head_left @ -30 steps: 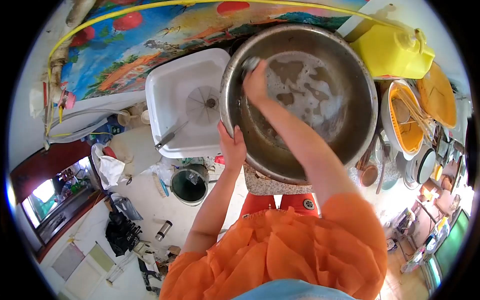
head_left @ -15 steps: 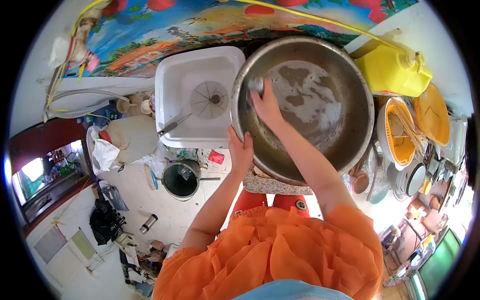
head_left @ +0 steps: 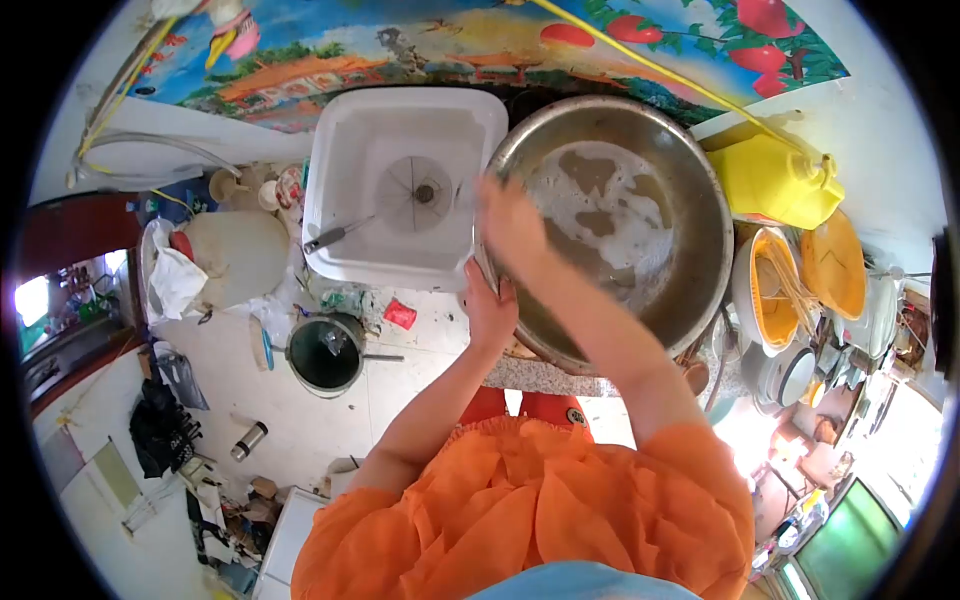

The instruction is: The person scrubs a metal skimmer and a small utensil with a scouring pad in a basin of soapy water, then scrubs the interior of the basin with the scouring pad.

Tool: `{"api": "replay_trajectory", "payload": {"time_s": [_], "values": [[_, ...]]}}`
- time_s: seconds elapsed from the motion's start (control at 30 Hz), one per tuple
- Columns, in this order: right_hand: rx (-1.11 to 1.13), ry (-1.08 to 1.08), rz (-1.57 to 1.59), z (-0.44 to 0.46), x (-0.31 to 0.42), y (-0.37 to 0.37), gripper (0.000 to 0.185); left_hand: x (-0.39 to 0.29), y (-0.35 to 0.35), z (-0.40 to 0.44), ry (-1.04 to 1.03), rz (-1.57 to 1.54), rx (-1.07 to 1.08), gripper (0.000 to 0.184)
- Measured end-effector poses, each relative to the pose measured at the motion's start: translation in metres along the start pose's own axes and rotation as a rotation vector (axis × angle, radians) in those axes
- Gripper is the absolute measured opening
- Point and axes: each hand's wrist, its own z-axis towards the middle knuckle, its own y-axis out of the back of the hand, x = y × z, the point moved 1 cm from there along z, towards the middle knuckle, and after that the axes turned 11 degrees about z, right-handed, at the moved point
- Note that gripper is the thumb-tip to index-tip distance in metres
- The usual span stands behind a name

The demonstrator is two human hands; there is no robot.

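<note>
A large round metal basin holds cloudy, foamy water. My left hand grips its near left rim, thumb and fingers on either side of the edge. At the basin's left wall, my right hand is smeared by motion, and whatever it holds cannot be made out. Just left of the basin stands a white rectangular tub. Inside that tub lie a round wire strainer and a dark-handled utensil, which leans on its near left side.
A yellow jug stands right of the basin, near a white bowl with an orange basket and an orange lid. On the floor are a dark bucket, a red packet and a metal flask.
The view has shifted. My right hand has moved along the basin's left wall toward the rim, and the grey scrubber-like object seen in it earlier is now blurred out. My left hand keeps its hold.
</note>
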Motion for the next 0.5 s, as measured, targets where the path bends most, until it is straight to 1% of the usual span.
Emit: {"api": "replay_trajectory", "payload": {"time_s": [0.03, 0.13, 0.17, 0.2, 0.23, 0.27, 0.3, 0.37, 0.47, 0.5], "values": [[-0.01, -0.07, 0.037, 0.009, -0.006, 0.002, 0.018, -0.007, 0.005, -0.001, 0.002, -0.08, 0.025, 0.044], [-0.075, -0.246, 0.144, 0.053, -0.012, 0.014, 0.022, -0.019, 0.011, -0.002, -0.073, 0.101, -0.015, 0.048], [-0.105, -0.31, 0.173, 0.059, -0.011, 0.019, 0.024, -0.023, 0.013, -0.001, -0.032, 0.025, -0.052, 0.038], [-0.043, -0.233, 0.067, 0.031, 0.0, 0.001, 0.022, -0.021, 0.011, 0.002, -0.022, -0.033, 0.005, 0.039], [0.02, -0.164, 0.031, 0.012, 0.012, 0.001, 0.021, -0.014, 0.011, 0.002, -0.007, -0.09, 0.061, 0.04], [0.031, -0.172, 0.034, 0.016, 0.01, 0.005, 0.02, -0.008, 0.009, 0.002, 0.014, -0.139, 0.122, 0.041], [0.041, -0.18, 0.036, 0.019, 0.008, 0.01, 0.019, -0.009, 0.007, 0.001, -0.067, -0.011, -0.015, 0.042], [-0.063, -0.323, 0.104, 0.078, -0.018, 0.038, 0.015, -0.014, 0.008, 0.0, -0.039, -0.061, -0.017, 0.04], [-0.094, -0.243, 0.1, 0.063, -0.008, 0.024, 0.016, -0.013, 0.013, 0.001, -0.006, -0.081, 0.028, 0.039], [-0.004, -0.269, 0.031, 0.036, 0.003, 0.003, 0.022, -0.015, 0.011, 0.001, 0.006, -0.092, 0.044, 0.039]]}}
